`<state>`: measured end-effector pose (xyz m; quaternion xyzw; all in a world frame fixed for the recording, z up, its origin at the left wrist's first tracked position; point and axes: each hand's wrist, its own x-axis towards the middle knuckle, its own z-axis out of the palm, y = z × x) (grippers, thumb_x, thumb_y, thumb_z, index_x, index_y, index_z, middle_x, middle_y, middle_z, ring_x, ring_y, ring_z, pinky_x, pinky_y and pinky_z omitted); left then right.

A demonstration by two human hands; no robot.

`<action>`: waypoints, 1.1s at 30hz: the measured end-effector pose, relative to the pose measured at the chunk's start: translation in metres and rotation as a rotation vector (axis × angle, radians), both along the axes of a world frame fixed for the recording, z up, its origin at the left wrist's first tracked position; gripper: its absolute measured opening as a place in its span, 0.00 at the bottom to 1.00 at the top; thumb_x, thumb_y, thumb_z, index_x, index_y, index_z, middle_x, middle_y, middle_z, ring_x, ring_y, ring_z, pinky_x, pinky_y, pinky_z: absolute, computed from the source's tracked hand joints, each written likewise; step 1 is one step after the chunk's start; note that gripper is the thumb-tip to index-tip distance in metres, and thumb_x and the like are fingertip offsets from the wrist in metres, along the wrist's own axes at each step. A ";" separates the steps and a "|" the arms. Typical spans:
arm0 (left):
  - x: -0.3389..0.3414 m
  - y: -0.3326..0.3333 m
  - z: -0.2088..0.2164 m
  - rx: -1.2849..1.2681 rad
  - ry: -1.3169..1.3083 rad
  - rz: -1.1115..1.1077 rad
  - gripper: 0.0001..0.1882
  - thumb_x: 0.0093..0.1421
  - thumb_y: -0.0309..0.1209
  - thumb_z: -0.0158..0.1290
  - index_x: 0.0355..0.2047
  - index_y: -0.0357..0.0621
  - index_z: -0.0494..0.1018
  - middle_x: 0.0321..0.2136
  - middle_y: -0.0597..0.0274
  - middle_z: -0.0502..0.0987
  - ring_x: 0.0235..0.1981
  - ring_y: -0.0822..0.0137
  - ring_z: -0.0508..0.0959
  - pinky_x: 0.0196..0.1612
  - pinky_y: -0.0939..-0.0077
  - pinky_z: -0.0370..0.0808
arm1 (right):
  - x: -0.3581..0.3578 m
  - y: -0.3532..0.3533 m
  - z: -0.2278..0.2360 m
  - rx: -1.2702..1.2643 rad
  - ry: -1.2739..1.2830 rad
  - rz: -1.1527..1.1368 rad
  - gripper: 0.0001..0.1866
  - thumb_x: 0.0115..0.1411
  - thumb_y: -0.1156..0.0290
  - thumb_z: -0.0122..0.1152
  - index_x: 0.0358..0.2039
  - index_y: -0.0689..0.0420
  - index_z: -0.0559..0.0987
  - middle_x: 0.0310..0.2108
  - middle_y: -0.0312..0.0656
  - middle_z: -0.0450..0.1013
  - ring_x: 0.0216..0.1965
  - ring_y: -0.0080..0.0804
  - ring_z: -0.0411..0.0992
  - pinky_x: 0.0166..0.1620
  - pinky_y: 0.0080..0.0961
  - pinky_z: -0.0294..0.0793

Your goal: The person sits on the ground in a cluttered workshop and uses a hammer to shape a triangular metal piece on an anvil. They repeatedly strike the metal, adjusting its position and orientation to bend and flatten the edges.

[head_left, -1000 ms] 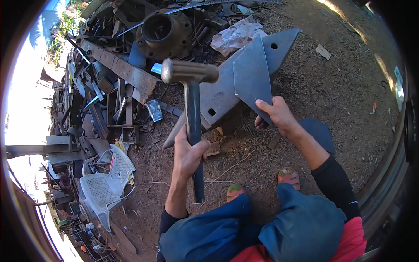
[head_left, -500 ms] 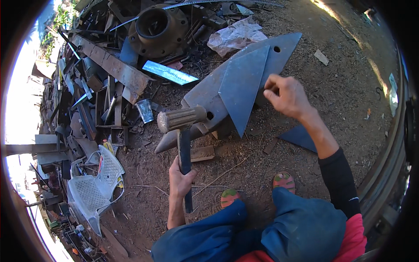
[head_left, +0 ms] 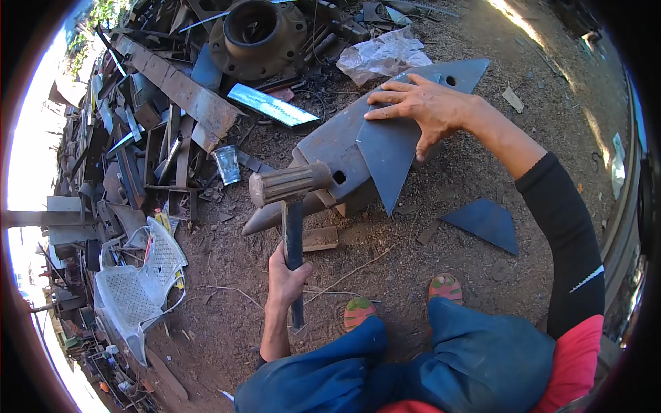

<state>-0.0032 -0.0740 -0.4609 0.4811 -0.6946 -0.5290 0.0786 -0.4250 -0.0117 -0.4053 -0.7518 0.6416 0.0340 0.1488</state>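
My left hand (head_left: 285, 279) is wrapped round the dark handle of a hammer (head_left: 292, 180), whose thick ribbed head points up and hangs in front of the anvil's pointed horn. The anvil (head_left: 327, 151) lies diagonally across the middle, with a dark hole at each end of its top. On it rests a flat, dark metal plate (head_left: 387, 160) with slanted edges, one pointed corner sticking out over the near side. My right hand (head_left: 428, 110) is spread with its fingers flat across the plate's upper part, hiding some of it.
A second dark plate (head_left: 484, 224) lies on the dirt to the right. Scrap metal heaps up at left, with a flanged hub (head_left: 256, 34) behind. A broken white plastic chair (head_left: 138, 289), a clear cup (head_left: 227, 165) and crumpled sheeting (head_left: 383, 55) lie around. Sandals (head_left: 358, 313) are near.
My right hand has moved left from beside the plate and come down onto it, its curled fingers spreading out. The left hand still holds the hammer in nearly the same place.
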 end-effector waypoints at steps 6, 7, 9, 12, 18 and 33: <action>0.000 0.005 -0.004 0.001 0.015 0.036 0.14 0.49 0.19 0.58 0.33 0.41 0.66 0.20 0.69 0.71 0.16 0.78 0.72 0.19 0.80 0.72 | -0.014 0.001 -0.010 -0.155 0.107 -0.153 0.64 0.26 0.48 0.84 0.68 0.40 0.64 0.69 0.41 0.58 0.73 0.43 0.49 0.74 0.60 0.40; 0.001 0.005 -0.004 -0.013 0.009 0.029 0.14 0.49 0.19 0.58 0.33 0.41 0.66 0.20 0.68 0.71 0.16 0.77 0.72 0.19 0.80 0.72 | -0.019 0.004 -0.010 -0.185 0.114 -0.196 0.64 0.26 0.47 0.84 0.68 0.41 0.64 0.68 0.42 0.59 0.73 0.43 0.49 0.74 0.60 0.40; -0.002 0.007 -0.008 -0.030 0.009 0.007 0.14 0.49 0.19 0.58 0.33 0.41 0.66 0.21 0.68 0.71 0.16 0.77 0.72 0.19 0.79 0.72 | -0.030 0.016 -0.012 -0.201 0.167 -0.301 0.60 0.33 0.37 0.78 0.67 0.49 0.65 0.67 0.45 0.60 0.72 0.45 0.50 0.73 0.61 0.39; -0.001 0.007 -0.006 0.013 -0.058 0.042 0.13 0.49 0.20 0.58 0.36 0.40 0.69 0.21 0.73 0.68 0.22 0.80 0.68 0.25 0.79 0.68 | -0.031 0.025 -0.030 -0.297 0.232 -0.453 0.60 0.38 0.28 0.70 0.66 0.54 0.66 0.66 0.46 0.62 0.72 0.47 0.51 0.72 0.62 0.39; 0.006 0.005 -0.019 -0.001 0.017 0.039 0.13 0.49 0.18 0.57 0.33 0.40 0.65 0.21 0.68 0.70 0.16 0.76 0.72 0.19 0.79 0.72 | -0.013 0.042 -0.040 -0.397 0.280 -0.621 0.62 0.40 0.23 0.65 0.65 0.57 0.67 0.63 0.54 0.64 0.69 0.49 0.55 0.70 0.64 0.43; -0.003 0.008 -0.010 -0.027 -0.041 0.036 0.12 0.47 0.19 0.57 0.32 0.40 0.67 0.22 0.70 0.69 0.19 0.78 0.70 0.21 0.79 0.70 | -0.020 0.078 -0.046 -0.390 -0.208 -1.292 0.41 0.53 0.38 0.67 0.50 0.66 0.76 0.43 0.60 0.78 0.44 0.52 0.78 0.50 0.42 0.75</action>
